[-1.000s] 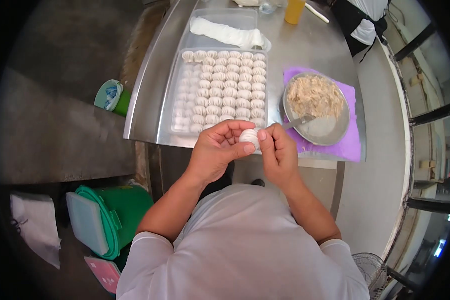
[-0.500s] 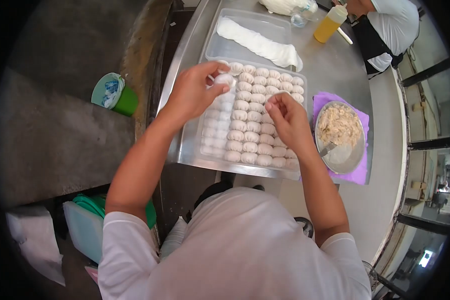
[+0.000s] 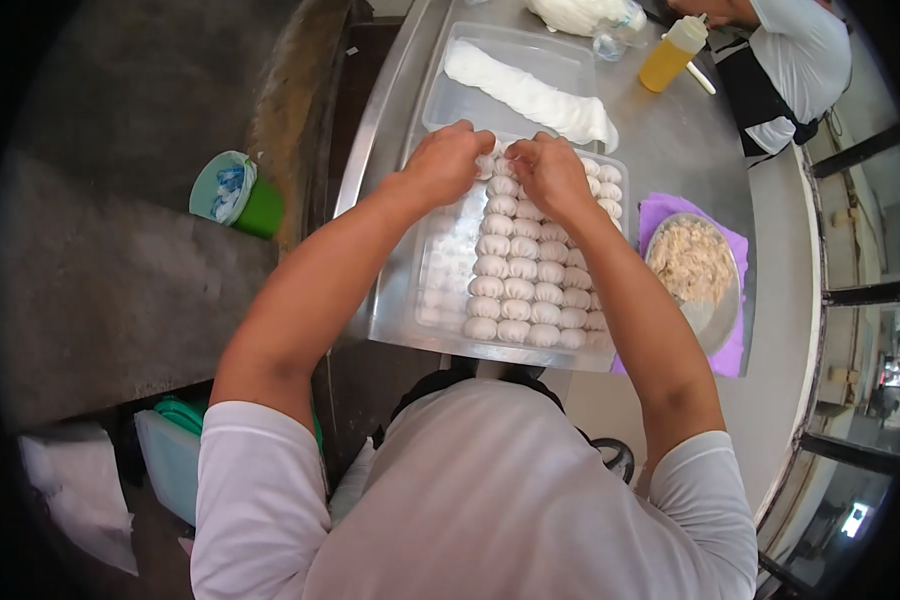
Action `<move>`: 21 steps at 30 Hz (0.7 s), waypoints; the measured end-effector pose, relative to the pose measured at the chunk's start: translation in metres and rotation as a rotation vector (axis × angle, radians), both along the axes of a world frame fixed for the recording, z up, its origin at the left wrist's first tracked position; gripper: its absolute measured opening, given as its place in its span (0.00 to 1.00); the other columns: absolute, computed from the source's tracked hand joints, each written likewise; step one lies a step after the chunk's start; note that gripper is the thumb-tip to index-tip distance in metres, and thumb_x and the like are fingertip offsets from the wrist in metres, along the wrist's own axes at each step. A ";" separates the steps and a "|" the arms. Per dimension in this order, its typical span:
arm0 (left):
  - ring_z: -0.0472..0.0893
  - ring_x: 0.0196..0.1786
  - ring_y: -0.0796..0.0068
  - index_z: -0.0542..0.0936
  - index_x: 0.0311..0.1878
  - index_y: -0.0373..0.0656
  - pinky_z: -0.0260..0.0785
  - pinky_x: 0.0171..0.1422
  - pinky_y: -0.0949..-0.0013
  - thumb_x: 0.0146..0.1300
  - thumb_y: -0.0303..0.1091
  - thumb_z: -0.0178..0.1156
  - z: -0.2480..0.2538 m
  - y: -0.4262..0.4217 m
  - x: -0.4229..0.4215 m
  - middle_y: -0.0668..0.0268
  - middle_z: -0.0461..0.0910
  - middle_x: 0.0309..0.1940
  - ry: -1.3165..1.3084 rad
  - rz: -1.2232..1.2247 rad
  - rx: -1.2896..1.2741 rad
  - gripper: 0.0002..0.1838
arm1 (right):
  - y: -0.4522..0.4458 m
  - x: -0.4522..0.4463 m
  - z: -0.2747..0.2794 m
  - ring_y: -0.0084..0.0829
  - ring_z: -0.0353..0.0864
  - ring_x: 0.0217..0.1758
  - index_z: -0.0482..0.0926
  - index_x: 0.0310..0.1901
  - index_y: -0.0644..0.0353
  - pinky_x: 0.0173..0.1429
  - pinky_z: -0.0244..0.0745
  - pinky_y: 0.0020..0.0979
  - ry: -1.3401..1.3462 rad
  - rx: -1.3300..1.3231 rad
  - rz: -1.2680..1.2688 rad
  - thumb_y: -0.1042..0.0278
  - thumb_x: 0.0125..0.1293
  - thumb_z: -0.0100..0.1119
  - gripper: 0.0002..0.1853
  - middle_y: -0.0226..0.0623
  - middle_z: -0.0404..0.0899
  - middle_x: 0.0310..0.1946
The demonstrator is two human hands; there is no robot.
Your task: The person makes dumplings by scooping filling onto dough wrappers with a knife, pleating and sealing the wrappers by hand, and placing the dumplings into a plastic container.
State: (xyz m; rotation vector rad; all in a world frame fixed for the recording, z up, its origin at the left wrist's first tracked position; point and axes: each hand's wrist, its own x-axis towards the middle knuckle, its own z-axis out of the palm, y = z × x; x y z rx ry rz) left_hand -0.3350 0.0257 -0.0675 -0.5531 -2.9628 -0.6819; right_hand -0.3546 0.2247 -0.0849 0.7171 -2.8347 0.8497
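Rows of pleated white dumplings (image 3: 518, 268) fill much of a clear plastic tray (image 3: 425, 290) on the steel table. My left hand (image 3: 448, 163) is at the tray's far left part, fingers closed on a dumpling (image 3: 485, 166) at the end of the far row. Close beside it on the right, my right hand (image 3: 552, 172) is over the far rows with thumb and fingers pinched together. Its fingertips are low among the dumplings, and what they hold, if anything, is hidden. The left strip of the tray shows bare plastic.
Beyond lies another clear tray (image 3: 440, 108) with a long strip of dough (image 3: 530, 92). A bowl of filling (image 3: 692, 262) rests on a purple cloth (image 3: 735, 330) at right. An oil bottle (image 3: 672, 54) stands near a co-worker (image 3: 800, 65). A green bin (image 3: 260, 208) is left.
My left hand has moved right and away from me, bringing the dumpling to the far row. My right hand has moved away from me and left, close to it. The view has shifted slightly.
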 end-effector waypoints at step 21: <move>0.82 0.52 0.54 0.83 0.54 0.40 0.76 0.57 0.55 0.62 0.27 0.67 0.031 0.024 0.028 0.56 0.81 0.47 0.128 0.141 0.012 0.16 | 0.092 -0.147 -0.018 0.51 0.86 0.53 0.82 0.57 0.65 0.59 0.77 0.43 0.003 -0.169 -0.191 0.55 0.67 0.65 0.24 0.54 0.86 0.50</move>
